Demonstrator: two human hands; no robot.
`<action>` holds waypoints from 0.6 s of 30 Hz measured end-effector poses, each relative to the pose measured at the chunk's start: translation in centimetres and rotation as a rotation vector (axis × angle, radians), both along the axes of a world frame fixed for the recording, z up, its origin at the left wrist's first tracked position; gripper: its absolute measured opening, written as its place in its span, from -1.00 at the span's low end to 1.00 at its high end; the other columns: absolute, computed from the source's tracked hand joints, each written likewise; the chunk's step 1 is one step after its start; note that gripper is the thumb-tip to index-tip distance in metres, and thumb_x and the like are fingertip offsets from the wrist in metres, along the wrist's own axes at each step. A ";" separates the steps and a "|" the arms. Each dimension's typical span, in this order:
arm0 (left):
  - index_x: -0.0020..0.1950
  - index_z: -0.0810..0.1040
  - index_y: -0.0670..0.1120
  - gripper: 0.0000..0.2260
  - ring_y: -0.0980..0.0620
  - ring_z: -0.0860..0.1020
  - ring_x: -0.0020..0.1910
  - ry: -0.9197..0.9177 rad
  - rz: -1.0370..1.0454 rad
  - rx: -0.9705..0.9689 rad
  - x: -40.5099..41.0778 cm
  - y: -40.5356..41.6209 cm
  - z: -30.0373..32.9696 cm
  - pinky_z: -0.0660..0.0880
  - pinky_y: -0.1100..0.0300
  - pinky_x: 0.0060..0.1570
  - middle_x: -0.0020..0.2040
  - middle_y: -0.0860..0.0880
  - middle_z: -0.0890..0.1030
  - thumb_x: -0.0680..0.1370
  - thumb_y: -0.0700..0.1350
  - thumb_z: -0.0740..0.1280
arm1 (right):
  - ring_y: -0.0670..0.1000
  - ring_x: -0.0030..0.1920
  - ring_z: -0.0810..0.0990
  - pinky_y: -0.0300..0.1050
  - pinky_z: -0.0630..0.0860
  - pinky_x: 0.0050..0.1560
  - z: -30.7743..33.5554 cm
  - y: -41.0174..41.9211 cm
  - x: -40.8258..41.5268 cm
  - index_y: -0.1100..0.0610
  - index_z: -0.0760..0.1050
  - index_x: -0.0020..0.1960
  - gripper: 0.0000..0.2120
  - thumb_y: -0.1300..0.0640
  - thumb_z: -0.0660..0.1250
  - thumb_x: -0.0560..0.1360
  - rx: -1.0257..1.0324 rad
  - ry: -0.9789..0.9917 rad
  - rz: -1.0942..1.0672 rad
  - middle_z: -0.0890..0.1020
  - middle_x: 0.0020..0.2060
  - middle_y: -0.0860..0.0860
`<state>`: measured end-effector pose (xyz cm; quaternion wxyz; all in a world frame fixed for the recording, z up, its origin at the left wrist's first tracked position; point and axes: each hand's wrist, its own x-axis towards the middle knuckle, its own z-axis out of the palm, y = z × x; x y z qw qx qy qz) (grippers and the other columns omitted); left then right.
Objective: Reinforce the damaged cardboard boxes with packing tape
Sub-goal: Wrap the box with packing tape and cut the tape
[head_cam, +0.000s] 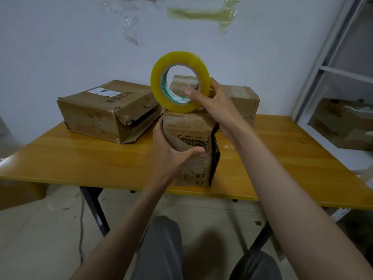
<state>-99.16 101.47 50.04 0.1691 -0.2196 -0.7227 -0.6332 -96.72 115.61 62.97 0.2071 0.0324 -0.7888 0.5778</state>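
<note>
Grey-trousered knees (pixel 161 249) at bottom of view, both bare forearms reaching up from there. Left hand (pixel 171 152) grips the small upright brown cardboard box (pixel 191 142): fingers wrapped round its left edge, thumb across the front face just under the printed code label. Box stands at the near edge of the glossy yellow-orange wooden table (pixel 80 158), its right side seam split open and dark. Right hand (pixel 212 98) holds the yellow roll of clear packing tape (pixel 159 85), thumb hooked through the core, fingers behind the roll; roll is upright, its lower rim touching the box top, directly above the left hand. Left of the left hand, well apart: wide flat brown cardboard box (pixel 96 110) with a torn, crushed front corner. Behind the right hand: another brown cardboard box (pixel 244 102), mostly hidden. Far right of the right hand: grey metal shelving (pixel 327 63) with a carton on a shelf. Tape scraps (pixel 201 13) stuck on the white wall above.
</note>
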 end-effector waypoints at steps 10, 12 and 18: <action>0.56 0.25 0.05 -0.13 0.31 0.45 0.34 -0.066 -0.305 -0.045 -5.2 -3.1 6.5 0.46 0.34 0.24 0.41 0.19 0.46 0.34 0.24 0.52 | 0.10 -0.17 0.63 0.17 0.61 -0.07 0.8 -0.3 -0.6 0.21 0.37 0.13 -0.54 0.03 0.55 0.47 0.001 0.095 -0.051 0.59 -0.23 0.09; 0.54 0.25 0.08 -0.13 0.36 0.43 0.33 -0.046 -0.301 -0.094 -5.6 -3.4 7.0 0.44 0.45 0.15 0.39 0.22 0.45 0.32 0.28 0.48 | 0.20 -0.12 0.65 0.19 0.60 -0.05 0.7 -0.3 -0.7 0.17 0.40 0.10 -0.60 0.06 0.55 0.46 0.003 0.111 -0.080 0.62 -0.22 0.11; 0.42 0.33 0.11 -0.31 0.33 0.47 0.27 0.026 -0.290 -0.128 -5.6 -3.7 7.0 0.44 0.44 0.13 0.36 0.17 0.48 0.36 0.27 0.45 | 0.23 -0.08 0.67 0.20 0.61 0.03 1.7 0.3 -0.5 0.12 0.47 0.05 -0.71 0.24 0.52 0.44 -0.056 0.178 -0.157 0.66 -0.07 0.30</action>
